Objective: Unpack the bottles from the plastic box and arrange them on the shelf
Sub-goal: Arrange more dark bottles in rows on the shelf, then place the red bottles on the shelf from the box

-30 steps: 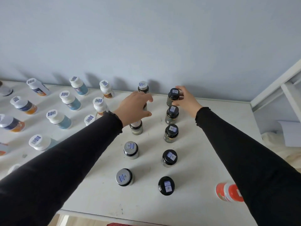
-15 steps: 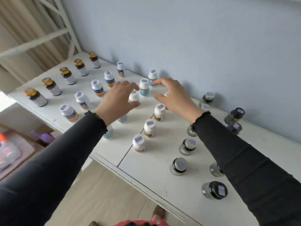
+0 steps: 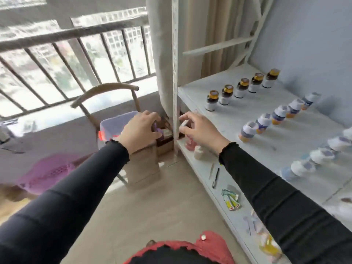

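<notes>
We see both hands held out in mid-air, fingers loosely curled, gripping nothing. The left hand point(image 3: 140, 131) hangs in front of the clear plastic box point(image 3: 114, 126), which sits on a chair just beyond it; contents blurred. The right hand point(image 3: 200, 128) hovers at the shelf's point(image 3: 238, 119) front edge. Beyond and right of it stand a row of amber-capped bottles point(image 3: 242, 90) and rows of white-capped bottles point(image 3: 280, 117), upright.

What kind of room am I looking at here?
Most likely a room in a home or flat, set up for stocking. A white metal shelf holds rows of bottles, a barred window with a curtain stands beside it, and a wooden chair carries the plastic box.
</notes>
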Demonstrator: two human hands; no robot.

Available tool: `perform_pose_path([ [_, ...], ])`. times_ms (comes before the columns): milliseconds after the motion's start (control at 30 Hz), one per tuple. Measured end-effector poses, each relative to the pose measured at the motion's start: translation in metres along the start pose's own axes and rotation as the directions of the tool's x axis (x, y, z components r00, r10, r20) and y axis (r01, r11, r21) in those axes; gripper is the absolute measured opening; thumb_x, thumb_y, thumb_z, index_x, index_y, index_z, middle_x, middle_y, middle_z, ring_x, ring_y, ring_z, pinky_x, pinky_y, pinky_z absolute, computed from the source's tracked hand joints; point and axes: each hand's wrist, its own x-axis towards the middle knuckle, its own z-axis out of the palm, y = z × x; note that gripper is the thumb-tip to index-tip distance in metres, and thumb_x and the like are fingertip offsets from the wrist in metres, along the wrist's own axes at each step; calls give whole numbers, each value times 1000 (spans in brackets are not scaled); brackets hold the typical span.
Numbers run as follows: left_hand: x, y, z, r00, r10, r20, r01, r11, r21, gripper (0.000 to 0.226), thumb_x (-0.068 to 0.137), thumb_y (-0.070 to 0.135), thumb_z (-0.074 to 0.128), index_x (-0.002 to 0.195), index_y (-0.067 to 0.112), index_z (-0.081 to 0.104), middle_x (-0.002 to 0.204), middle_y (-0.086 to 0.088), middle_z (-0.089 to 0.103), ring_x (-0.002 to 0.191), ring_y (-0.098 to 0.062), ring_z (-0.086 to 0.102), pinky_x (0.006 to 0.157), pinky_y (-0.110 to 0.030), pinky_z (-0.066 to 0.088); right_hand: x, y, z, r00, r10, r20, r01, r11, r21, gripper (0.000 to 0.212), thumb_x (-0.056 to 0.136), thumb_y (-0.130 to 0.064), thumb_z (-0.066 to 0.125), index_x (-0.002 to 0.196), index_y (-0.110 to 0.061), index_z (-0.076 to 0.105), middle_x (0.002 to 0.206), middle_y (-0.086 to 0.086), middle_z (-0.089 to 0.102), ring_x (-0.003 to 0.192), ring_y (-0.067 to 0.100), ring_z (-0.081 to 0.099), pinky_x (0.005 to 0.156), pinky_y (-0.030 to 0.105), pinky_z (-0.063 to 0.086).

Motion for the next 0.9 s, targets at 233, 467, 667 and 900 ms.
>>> perform_pose_path([
  [233,7,-176,4,966,-232,114,238,970,-41,50,83,32,74,128,16,60,129,-6,59,121,-25,53,100,-37,43,109,-41,110,973,126,195,-136,990,39,36,94,-31,64,128,-21,61,126,-3,62,116,14,58,86,19,28],
  [467,77,-304,40,907,-335,257,359,932,-56,48,88,30,70,131,14,58,129,-8,60,117,-25,56,96,-36,45,245,-24,212,927,235,291,-285,948,141,40,93,-25,66,132,-17,60,123,-2,65,114,14,61,100,31,48],
  [667,158,-391,95,848,-346,401,400,915,-57,48,90,34,66,134,16,56,133,-7,59,118,-25,58,100,-37,47,352,-3,292,865,365,344,-411,909,67,47,94,-22,65,138,-10,55,135,7,62,121,20,58,97,23,38],
  [900,234,-453,183,770,-272,577,342,940,-14,54,90,37,66,139,18,51,139,-5,55,123,-26,54,103,-43,45,419,45,367,823,465,325,-460,883,-100,59,95,-30,63,147,-10,45,146,14,53,133,31,50,110,41,40],
])
